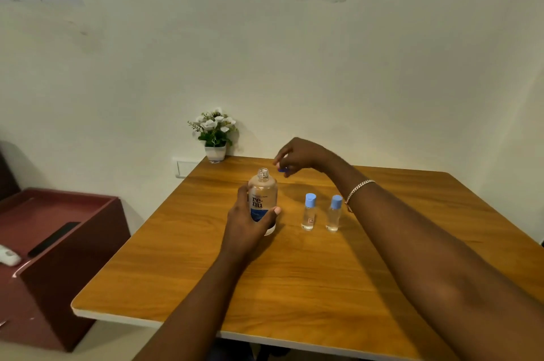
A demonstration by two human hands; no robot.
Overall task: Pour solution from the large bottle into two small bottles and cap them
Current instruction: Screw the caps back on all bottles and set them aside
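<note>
Left hand wraps the large bottle, upright and uncapped, on the wooden table. Right hand hangs just behind it, fingertips pinching a dark blue cap. Right of the large bottle: two small bottles, capped, upright, side by side.

Light-blue caps, wood-grain table.

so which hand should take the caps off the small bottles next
Probably right: the right hand pinches only the blue cap, near the small bottles; the left hand grips the large bottle.
</note>
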